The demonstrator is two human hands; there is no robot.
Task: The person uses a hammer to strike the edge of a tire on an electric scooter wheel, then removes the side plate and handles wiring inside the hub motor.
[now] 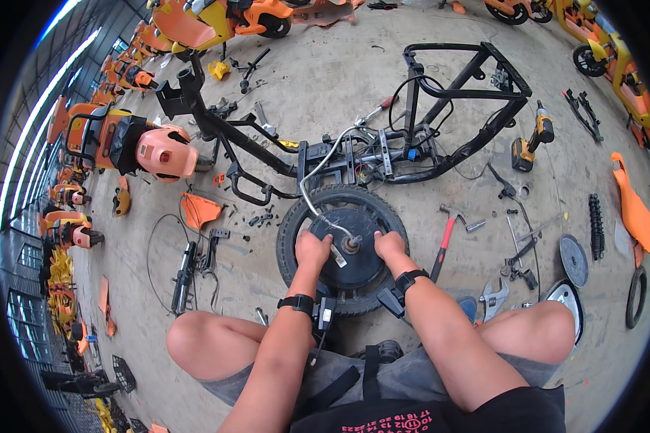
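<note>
A wheel with a black tyre (290,249) lies flat on the floor between my knees. In its middle is a round black hub motor (361,270) with a metal axle (352,244) standing up. My left hand (313,250) is closed on the left edge of the hub motor, thumb on top. At its right edge, my right hand (391,247) grips in the same way; the undersides of the fingers are hidden. A pale sleeved cable (305,193) leaves the axle and loops up toward the black scooter frame (440,169) just beyond the wheel.
A hammer with a red handle (444,249), an adjustable wrench (493,297) and a yellow-black cordless drill (531,141) lie to the right. On the left are a shock absorber (185,278), an orange panel (200,210) and small hardware. Orange scooters (123,141) stand farther off.
</note>
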